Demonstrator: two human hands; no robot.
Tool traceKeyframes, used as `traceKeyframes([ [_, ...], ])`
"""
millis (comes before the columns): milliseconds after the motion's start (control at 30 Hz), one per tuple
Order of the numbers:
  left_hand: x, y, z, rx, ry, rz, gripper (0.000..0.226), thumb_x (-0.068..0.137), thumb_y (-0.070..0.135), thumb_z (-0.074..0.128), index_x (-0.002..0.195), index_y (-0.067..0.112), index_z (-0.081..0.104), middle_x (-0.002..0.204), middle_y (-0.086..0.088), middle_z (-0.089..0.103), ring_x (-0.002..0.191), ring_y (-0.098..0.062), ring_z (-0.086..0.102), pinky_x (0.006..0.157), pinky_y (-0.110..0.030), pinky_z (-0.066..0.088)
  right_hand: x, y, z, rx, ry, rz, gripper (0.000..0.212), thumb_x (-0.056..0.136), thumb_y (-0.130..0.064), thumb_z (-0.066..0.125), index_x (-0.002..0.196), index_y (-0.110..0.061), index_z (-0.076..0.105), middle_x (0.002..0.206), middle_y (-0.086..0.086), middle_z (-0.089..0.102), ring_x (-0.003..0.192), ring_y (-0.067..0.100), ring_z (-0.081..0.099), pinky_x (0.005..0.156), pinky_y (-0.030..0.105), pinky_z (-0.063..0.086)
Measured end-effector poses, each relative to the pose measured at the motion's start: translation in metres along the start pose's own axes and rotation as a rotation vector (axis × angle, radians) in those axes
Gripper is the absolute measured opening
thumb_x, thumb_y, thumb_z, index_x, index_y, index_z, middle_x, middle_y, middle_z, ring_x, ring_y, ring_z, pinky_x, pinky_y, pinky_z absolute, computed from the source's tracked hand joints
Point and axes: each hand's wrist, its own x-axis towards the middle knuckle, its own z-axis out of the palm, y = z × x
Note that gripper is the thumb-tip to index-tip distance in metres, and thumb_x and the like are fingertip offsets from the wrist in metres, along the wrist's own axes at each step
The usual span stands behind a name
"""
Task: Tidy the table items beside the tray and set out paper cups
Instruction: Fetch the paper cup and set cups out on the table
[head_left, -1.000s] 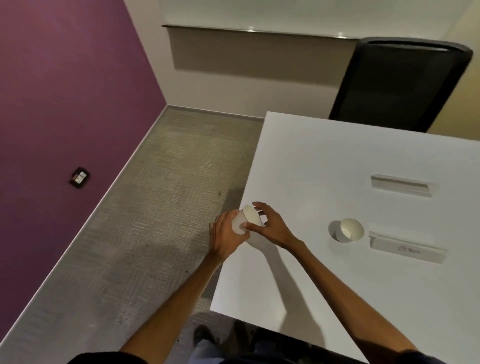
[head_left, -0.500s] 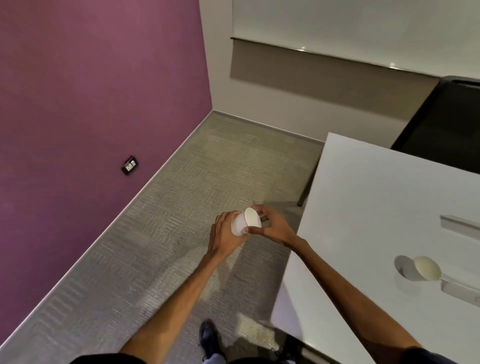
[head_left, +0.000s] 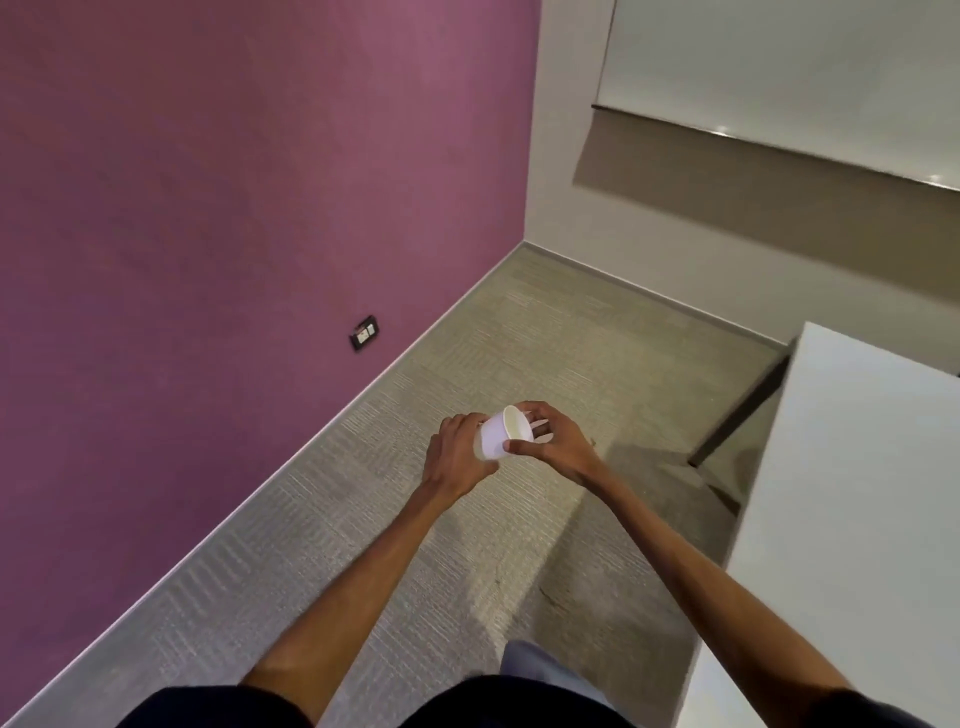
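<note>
Holding paper cup (head_left: 496, 434) sideways in both grips, left hand (head_left: 457, 457), right hand (head_left: 550, 441), now clear of table (head_left: 852, 493).

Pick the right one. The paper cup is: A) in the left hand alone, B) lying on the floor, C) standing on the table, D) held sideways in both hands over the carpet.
D: the cup lies on its side between the left hand and right hand, above the carpet and clear of the table.
</note>
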Motion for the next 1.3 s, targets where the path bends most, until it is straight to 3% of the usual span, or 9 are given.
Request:
traceKeyframes([
  [233,0.052,-0.014,-0.005,-0.014,0.034,-0.029,0.07,0.063,0.026,0.083,0.126,0.02,0.053,0.121,-0.001,0.06,0.11,-0.019,0.055,0.084,-0.037,0.051,0.062,0.007,-0.004,0.064,-0.001,0.002,0.063,0.07,-0.04,0.083,0.126,-0.033,0.054,0.117,-0.009,0.061,0.102,0.008,0.062,0.081,0.021,0.052],
  [433,0.149,-0.005,0.016,0.029,-0.032,0.035,0.066,0.061,0.027,0.082,0.123,0.02,0.058,0.113,-0.003,0.065,0.102,-0.021,0.062,0.082,-0.041,0.055,0.13,0.027,-0.042,0.039,0.087,0.014,0.059,0.068,-0.046,0.084,0.12,-0.026,0.062,0.114,-0.012,0.065,0.1,0.001,0.061,0.081,0.017,0.05],
  [767,0.345,0.099,0.057,0.068,-0.08,0.173,0.062,0.062,0.024,0.078,0.12,0.019,0.058,0.112,-0.001,0.064,0.101,-0.023,0.061,0.079,-0.035,0.05,0.254,0.051,-0.203,0.072,0.201,0.06,0.058,0.068,-0.043,0.084,0.119,-0.024,0.063,0.111,-0.008,0.066,0.095,0.007,0.064,0.078,0.017,0.05],
  [867,0.392,0.13,0.073,0.057,-0.079,0.224,0.058,0.061,0.024,0.077,0.114,0.02,0.055,0.105,0.002,0.065,0.093,-0.023,0.062,0.071,-0.032,0.049,0.276,0.059,-0.248,0.091,0.254,0.072,0.06,0.068,-0.042,0.084,0.12,-0.024,0.062,0.112,-0.006,0.066,0.095,0.01,0.064,0.08,0.021,0.052],
  [1033,0.459,0.179,0.103,0.025,-0.148,0.314,0.052,0.063,0.026,0.073,0.107,0.025,0.046,0.096,0.006,0.063,0.083,-0.022,0.061,0.064,-0.032,0.048,0.303,0.075,-0.314,0.116,0.36,0.094,0.06,0.07,-0.044,0.082,0.123,-0.026,0.06,0.112,-0.007,0.066,0.093,0.008,0.064,0.077,0.016,0.05],
  [1300,0.57,0.245,0.171,0.025,-0.283,0.47,0.049,0.065,0.023,0.071,0.108,0.024,0.047,0.1,0.003,0.062,0.085,-0.024,0.059,0.063,-0.029,0.042,0.346,0.117,-0.406,0.148,0.534,0.197,0.062,0.071,-0.042,0.082,0.125,-0.024,0.059,0.111,-0.005,0.065,0.09,0.008,0.063,0.073,0.016,0.05],
])
